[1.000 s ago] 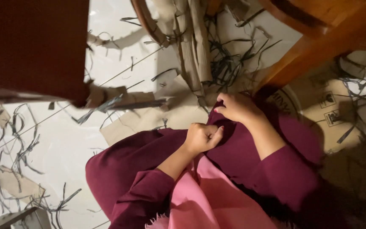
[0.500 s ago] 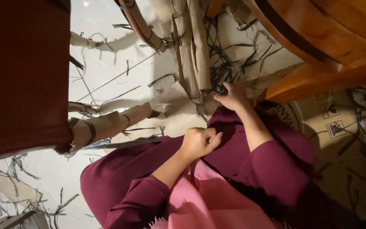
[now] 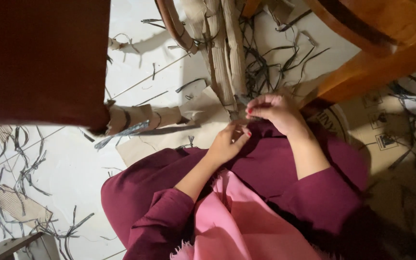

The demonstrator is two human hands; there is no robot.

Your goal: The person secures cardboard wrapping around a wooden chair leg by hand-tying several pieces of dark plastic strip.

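Head view: the right hand [image 3: 278, 111] pinches the lower end of a bundle of tan strips [image 3: 227, 58], its grip closed on the tip. Just beside it, the left hand [image 3: 227, 143] curls loosely, fingertips touching the same end. The bundle runs away across the white tile floor [image 3: 63, 183], among dark scraps [image 3: 270, 62] and cardboard pieces [image 3: 169, 137], beside a wooden chair [image 3: 376, 43].

White tiled floor [image 3: 63, 168], orange wooden furniture [image 3: 386, 43], dark red panel [image 3: 39, 58]

maroon long sleeves, cuffs pushed up the forearms, maroon skirt over lap, pink scarf [image 3: 246, 216] with frayed edge, red nail polish
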